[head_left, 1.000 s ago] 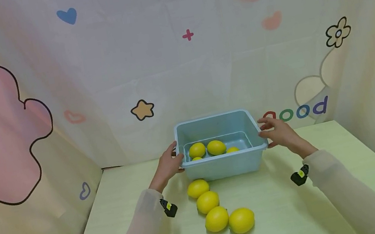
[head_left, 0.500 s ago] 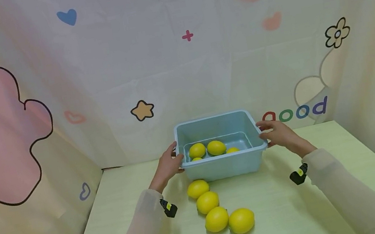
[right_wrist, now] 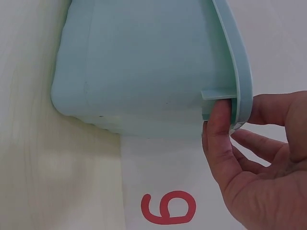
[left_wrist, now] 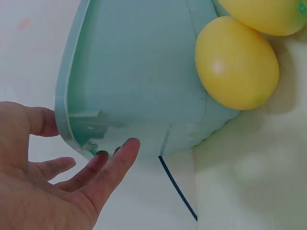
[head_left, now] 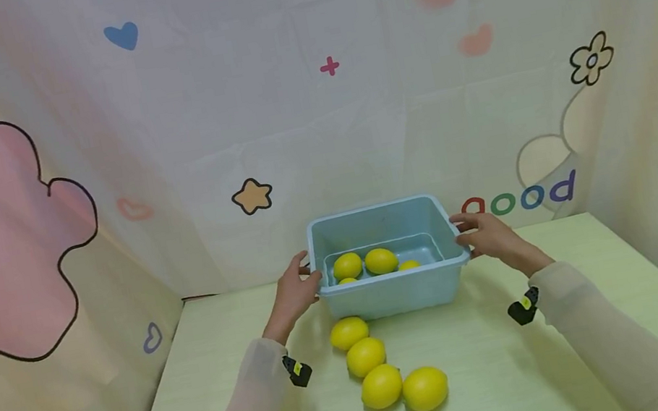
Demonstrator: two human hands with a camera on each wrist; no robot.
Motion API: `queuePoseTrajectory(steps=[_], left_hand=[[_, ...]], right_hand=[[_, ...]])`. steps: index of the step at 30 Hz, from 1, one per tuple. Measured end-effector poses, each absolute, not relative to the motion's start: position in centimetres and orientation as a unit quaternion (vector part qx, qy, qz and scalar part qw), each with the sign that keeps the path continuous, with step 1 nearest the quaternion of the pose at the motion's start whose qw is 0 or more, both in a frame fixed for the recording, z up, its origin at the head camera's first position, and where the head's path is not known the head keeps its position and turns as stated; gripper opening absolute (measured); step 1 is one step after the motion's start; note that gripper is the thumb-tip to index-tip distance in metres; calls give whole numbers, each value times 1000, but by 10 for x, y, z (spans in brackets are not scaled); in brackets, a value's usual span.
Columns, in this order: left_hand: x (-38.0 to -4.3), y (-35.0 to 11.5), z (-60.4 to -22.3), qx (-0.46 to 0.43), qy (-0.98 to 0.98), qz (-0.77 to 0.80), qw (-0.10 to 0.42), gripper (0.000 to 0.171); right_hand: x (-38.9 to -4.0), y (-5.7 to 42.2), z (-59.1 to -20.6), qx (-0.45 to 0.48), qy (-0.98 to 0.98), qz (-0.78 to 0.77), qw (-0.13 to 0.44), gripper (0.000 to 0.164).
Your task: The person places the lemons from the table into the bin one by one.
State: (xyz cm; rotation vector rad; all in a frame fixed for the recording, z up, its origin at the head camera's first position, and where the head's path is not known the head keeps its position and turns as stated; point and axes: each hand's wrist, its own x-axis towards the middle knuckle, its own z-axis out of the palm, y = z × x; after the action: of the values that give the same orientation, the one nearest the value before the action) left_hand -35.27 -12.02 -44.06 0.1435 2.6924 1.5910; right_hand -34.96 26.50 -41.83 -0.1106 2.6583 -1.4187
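A light-blue plastic bin stands at the back of the table, with several lemons inside, some partly hidden by its front wall. At its left end is my left hand; in the left wrist view the thumb touches the rim, while the other fingers spread fairly straight below it. My right hand pinches the rim at the opposite end, thumb on the outside and fingers tucked under the lip. In front of the bin several more lemons lie in a bent row on the table.
The pale table meets a printed cloth backdrop just behind the bin, and cloth hangs on both sides as well. A small black device is worn at each wrist.
My right hand has shifted slightly inward at the bin's right rim. The left hand keeps its place, and the bin and lemons have not visibly moved; the head view has tilted a little.
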Motion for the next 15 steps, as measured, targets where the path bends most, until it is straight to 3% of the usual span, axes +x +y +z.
queuePoseTrajectory(steps=[6, 15], left_hand=[[-339, -125, -435, 55, 879, 470, -51, 56], [-315, -125, -435, 98, 887, 446, -76, 50]], right_hand=[[-349, 265, -420, -34, 878, -473, 61, 59], [-350, 267, -422, -36, 879, -472, 62, 59]])
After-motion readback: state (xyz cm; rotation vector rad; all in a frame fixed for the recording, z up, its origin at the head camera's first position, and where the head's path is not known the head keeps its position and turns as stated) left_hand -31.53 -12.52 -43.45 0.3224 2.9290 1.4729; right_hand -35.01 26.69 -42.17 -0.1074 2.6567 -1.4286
